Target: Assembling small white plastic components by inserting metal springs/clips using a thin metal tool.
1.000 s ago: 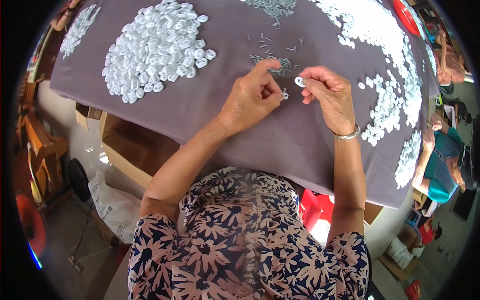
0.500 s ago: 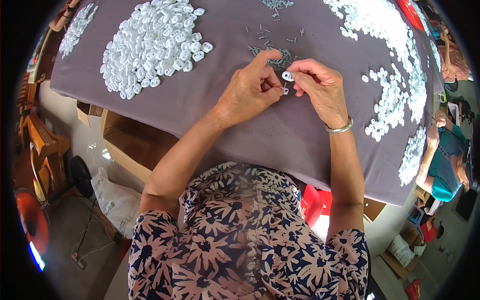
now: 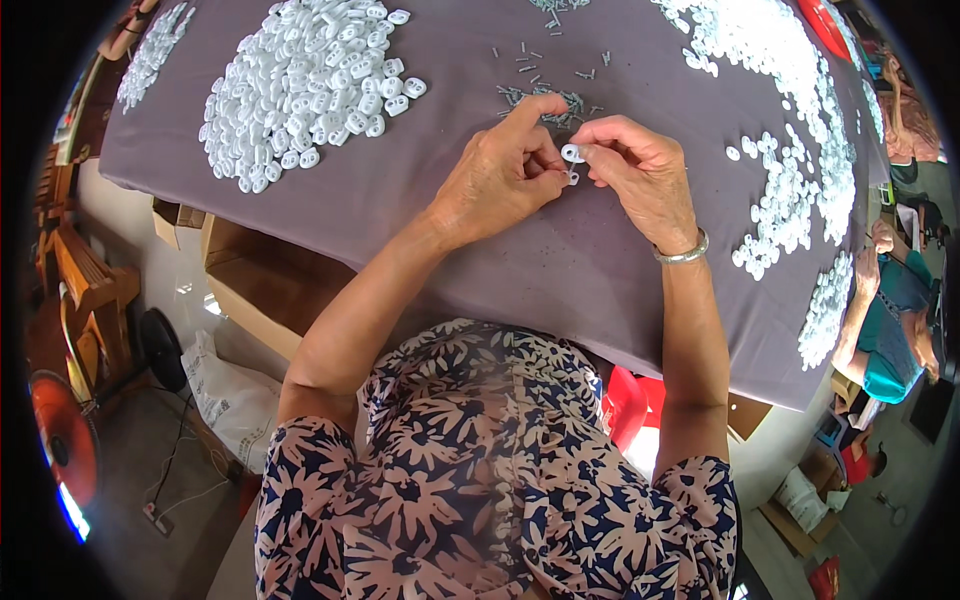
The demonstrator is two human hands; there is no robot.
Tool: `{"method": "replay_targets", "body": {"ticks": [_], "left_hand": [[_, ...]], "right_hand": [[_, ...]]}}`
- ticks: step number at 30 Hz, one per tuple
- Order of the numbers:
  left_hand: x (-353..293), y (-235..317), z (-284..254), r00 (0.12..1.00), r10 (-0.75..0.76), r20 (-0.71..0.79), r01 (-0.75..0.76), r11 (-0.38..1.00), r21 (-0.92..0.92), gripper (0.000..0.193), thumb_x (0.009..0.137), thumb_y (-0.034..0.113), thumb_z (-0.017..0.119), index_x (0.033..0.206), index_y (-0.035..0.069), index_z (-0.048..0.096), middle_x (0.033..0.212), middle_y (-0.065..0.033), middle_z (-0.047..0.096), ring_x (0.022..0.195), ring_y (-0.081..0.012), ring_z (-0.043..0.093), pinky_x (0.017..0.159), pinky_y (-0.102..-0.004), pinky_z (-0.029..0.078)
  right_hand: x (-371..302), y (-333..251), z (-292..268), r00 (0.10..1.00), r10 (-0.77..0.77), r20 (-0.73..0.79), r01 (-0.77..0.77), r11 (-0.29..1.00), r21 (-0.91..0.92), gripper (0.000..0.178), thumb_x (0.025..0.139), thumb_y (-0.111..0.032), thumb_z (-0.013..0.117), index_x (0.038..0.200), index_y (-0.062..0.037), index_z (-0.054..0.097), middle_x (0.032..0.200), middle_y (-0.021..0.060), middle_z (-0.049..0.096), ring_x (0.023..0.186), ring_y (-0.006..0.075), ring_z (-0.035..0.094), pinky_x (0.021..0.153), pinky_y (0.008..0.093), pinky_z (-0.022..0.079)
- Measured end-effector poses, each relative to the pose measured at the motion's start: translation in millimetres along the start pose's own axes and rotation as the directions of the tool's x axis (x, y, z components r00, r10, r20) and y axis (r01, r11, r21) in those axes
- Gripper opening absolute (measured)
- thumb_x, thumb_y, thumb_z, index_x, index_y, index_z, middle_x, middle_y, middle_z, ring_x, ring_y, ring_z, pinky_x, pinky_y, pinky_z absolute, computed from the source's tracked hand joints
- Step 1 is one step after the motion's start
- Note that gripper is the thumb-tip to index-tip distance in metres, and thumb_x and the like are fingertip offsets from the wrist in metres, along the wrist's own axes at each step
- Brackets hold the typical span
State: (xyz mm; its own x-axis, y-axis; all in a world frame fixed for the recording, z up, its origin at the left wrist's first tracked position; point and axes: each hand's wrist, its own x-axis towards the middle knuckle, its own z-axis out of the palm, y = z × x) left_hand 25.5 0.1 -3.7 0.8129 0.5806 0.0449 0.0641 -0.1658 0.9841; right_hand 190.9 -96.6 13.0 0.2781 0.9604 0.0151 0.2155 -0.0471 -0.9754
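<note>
My left hand (image 3: 502,182) is closed, thumb and fingertips pinching a small white plastic piece with a hole (image 3: 573,179). Its forefinger stretches out above a heap of small grey metal springs (image 3: 570,104). My right hand (image 3: 640,175), with a bangle on the wrist, pinches a larger white plastic cord lock piece (image 3: 572,153) just above the small one. A thin grey part, seemingly a spring, shows between the two pieces. Further left lies a big pile of white cord lock pieces (image 3: 300,90).
Smaller white pieces (image 3: 785,205) spread across the right of the dark tablecloth (image 3: 600,270). More springs (image 3: 555,8) lie at the far edge. An open cardboard box (image 3: 260,285) stands below the table at left, near a fan (image 3: 65,430). Another person (image 3: 890,320) sits at right.
The larger white piece in my right hand has come slightly closer to the small piece in my left. Both hands keep their pinch and have hardly moved.
</note>
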Motion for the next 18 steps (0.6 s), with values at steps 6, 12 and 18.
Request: {"method": "replay_targets", "body": {"ticks": [6, 12, 18], "left_hand": [[-0.2, -2.2, 1.5, 1.0, 0.004, 0.002, -0.004, 1.0, -0.003, 0.055, 0.082, -0.002, 0.067, 0.131, 0.004, 0.043, 0.074, 0.0026, 0.058, 0.065, -0.0031, 0.05, 0.058, -0.019, 0.041], [-0.1, -3.0, 1.7, 1.0, 0.015, 0.001, -0.015, 1.0, -0.009, 0.055, 0.082, -0.003, 0.066, 0.131, 0.004, 0.044, 0.074, 0.0024, 0.058, 0.066, -0.003, 0.05, 0.058, -0.0192, 0.041], [-0.1, -2.9, 0.8, 1.0, 0.003, 0.011, -0.003, 1.0, -0.014, 0.055, 0.082, -0.003, 0.066, 0.132, 0.004, 0.043, 0.075, 0.0019, 0.059, 0.069, -0.0039, 0.053, 0.06, -0.0188, 0.042]], "right_hand": [[0.1, 0.5, 0.5, 1.0, -0.008, -0.003, 0.008, 1.0, 0.006, 0.012, 0.089, 0.001, 0.06, 0.096, -0.0027, 0.069, 0.079, -0.003, 0.061, 0.066, 0.0029, 0.051, 0.058, 0.0188, 0.045], [-0.2, 0.5, 0.8, 0.999, -0.043, -0.016, 0.043, 0.999, -0.031, 0.012, 0.089, 0.001, 0.06, 0.096, -0.0023, 0.069, 0.078, -0.003, 0.06, 0.066, 0.0027, 0.051, 0.058, 0.0186, 0.045], [0.0, 1.7, 1.4, 0.998, -0.056, -0.023, 0.056, 0.998, -0.007, 0.012, 0.088, 0.002, 0.061, 0.096, -0.0019, 0.069, 0.078, -0.0029, 0.06, 0.065, 0.0028, 0.052, 0.058, 0.0185, 0.045]]}}
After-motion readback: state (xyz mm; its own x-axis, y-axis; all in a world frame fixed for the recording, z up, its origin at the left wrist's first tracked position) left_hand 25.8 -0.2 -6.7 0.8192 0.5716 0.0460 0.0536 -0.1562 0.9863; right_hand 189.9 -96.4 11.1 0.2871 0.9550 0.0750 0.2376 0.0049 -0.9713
